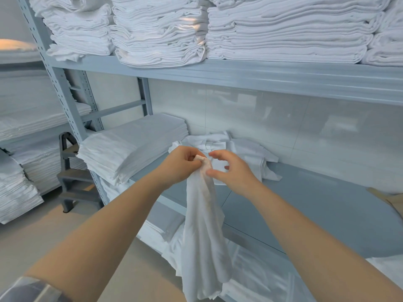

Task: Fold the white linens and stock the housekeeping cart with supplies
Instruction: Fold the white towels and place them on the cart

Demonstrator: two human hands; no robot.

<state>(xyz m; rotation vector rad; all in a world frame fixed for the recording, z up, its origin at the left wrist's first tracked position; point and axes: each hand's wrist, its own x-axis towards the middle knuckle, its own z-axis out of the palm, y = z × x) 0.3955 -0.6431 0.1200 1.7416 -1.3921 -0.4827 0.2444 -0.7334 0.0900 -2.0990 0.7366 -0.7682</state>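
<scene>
- The left hand [183, 165] has its fingers curled tight round the top corner of a white cloth [202, 232], holding it up in front of the middle shelf [316, 205].
- The right hand [229, 171] is just beside the left, its fingers half spread and bent; the thumb touches the cloth's edge right below the gripped corner, the other fingers stand clear of it.
- From the fingers the cloth hangs straight down in a loose twist, past the shelf's front edge, its lower end in front of more white linen on the bottom shelf [257, 277].
- Just behind the fingers, a rumpled heap of white linen [239, 149] lies on the shelf against the pale wall.
- Left of the fingers sits a neat folded stack [135, 147], overhanging the shelf's corner.
- Above the fingers, the top shelf [218, 70] carries tall stacks of folded towels [283, 33].
- Far left of the fingers, a grey step stool [72, 175] stands on the floor beside another rack of linen [28, 118].
- Far right, a brown cardboard edge [390, 199] shows on the shelf.
</scene>
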